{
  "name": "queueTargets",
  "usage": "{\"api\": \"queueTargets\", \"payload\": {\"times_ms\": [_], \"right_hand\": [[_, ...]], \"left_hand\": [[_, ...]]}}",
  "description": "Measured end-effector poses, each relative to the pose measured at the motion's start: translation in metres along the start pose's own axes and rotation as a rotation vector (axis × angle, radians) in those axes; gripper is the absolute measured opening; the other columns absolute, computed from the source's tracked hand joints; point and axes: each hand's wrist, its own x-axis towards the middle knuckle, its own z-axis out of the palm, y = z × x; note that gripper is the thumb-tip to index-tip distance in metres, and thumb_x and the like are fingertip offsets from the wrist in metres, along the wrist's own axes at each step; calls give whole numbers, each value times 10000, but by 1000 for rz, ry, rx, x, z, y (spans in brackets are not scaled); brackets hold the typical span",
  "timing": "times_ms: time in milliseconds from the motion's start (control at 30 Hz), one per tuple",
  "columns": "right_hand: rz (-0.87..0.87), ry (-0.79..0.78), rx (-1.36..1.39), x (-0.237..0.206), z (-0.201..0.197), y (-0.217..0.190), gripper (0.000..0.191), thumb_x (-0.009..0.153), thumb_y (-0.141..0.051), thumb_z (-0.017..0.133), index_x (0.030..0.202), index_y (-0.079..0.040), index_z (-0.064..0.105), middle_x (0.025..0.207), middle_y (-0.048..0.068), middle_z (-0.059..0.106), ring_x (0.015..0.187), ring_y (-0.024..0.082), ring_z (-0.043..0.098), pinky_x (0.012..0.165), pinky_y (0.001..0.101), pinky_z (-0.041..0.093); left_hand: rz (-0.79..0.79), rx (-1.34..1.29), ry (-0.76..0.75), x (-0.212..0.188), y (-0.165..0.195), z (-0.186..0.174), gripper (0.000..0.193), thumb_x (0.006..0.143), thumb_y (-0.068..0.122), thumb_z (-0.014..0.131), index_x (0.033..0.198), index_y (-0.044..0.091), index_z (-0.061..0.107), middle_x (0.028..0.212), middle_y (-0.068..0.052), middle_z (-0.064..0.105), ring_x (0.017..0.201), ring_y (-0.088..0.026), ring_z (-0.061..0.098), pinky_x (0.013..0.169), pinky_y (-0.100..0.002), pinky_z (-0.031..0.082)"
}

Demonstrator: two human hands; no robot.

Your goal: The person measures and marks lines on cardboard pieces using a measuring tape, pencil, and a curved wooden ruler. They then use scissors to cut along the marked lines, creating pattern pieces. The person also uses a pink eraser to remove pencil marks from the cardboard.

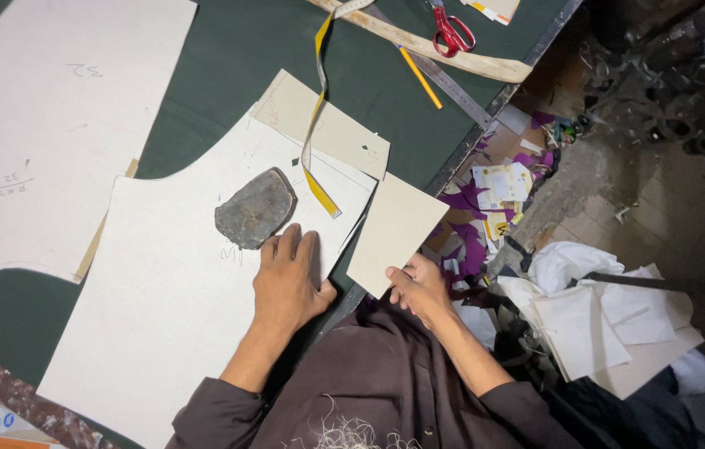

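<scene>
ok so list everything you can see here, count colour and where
pattern sheets: several, off-white card, spread over the table
table cloth: one, dark green, covering the table
stone weight: one, grey, on the near pattern sheet
small card piece: one, beige, at the table edge
tape measure: one, yellow and white, draped across the sheets
scissors: one, red handles, far edge of table
pencil: one, yellow, near the scissors
metal ruler: one, grey, beside the pencil
fabric scraps: many, purple, on the floor
left hand: flat on the near pattern sheet, beside the stone weight
right hand: fingers gripping the small card piece
</scene>
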Motion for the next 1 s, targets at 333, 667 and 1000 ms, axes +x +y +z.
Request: {"api": "queueTargets", "payload": {"times_ms": [333,667,1000], "right_hand": [[87,-78,-20,19,41,-5,264,974,-185,598,1078,48,666,846,108,737,546,117,657,434,238,476],[188,-19,-281,21,42,-29,348,967,-300,658,966,42,723,762,128,741,521,120,615,411,253,422],[-720,417,-782,48,-5,-74,390,876,-195,785,1224,-37,705,979,128,656,930,300,637,829,412,497]], "left_hand": [[-8,-29,-19,2,-11,-4,768,587,289,837,1305,109,635,1427,-168,529,1248,-407,519,795,-464,587],[21,14,-7,-3,-19,-4,743,593,282,873,1300,162,675,1453,-147,525,1245,-377,533,769,-405,600],[106,56,68,-6,-22,6,718,641,374,866,1306,175,682,1456,-164,512,1234,-381,512,889,-455,508]]}}
